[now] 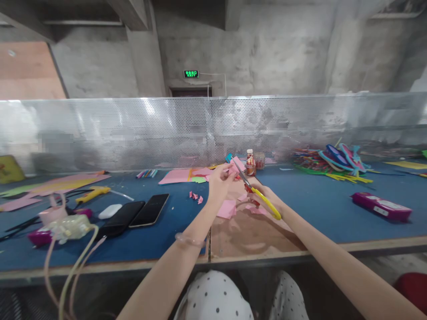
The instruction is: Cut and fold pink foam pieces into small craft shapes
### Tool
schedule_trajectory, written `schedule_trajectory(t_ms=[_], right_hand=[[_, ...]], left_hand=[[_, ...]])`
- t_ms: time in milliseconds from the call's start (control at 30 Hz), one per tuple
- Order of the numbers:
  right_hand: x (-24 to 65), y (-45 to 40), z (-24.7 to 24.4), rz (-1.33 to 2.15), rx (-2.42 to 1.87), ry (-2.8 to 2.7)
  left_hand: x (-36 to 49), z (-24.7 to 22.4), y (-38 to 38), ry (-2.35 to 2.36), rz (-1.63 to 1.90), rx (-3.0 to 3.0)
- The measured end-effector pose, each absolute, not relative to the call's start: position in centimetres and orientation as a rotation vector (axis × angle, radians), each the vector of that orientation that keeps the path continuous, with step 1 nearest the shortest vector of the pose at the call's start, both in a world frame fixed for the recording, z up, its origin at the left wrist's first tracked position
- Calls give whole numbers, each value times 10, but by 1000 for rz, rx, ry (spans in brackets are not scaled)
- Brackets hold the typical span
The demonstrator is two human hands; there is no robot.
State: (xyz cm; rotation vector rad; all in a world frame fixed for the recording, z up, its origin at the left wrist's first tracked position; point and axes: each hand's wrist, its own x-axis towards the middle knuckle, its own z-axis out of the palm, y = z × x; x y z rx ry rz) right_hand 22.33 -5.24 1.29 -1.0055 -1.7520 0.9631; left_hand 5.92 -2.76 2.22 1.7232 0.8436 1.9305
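Observation:
My left hand pinches a piece of pink paper above the middle of the table. In my right hand is a pair of scissors with yellow handles, its metal blades pointing up and left at the paper. Whether the blades are closed on the paper I cannot tell. Below my hands, a pink paper square and other pink scraps lie on the brown board. Several small folded pink pieces lie left of my left wrist.
A small bottle and a clear jar stand behind my hands. Phone, glue gun and cables lie left. On the right are a purple package and a pile of pipe cleaners. A perforated metal panel borders the back.

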Motion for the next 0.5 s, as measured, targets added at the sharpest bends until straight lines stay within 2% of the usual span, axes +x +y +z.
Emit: schedule_trajectory(t_ms=[500], right_hand=[[222,-57,15,1035,-1044,-1708]], left_hand=[[59,22,-28,820,1939,1730]])
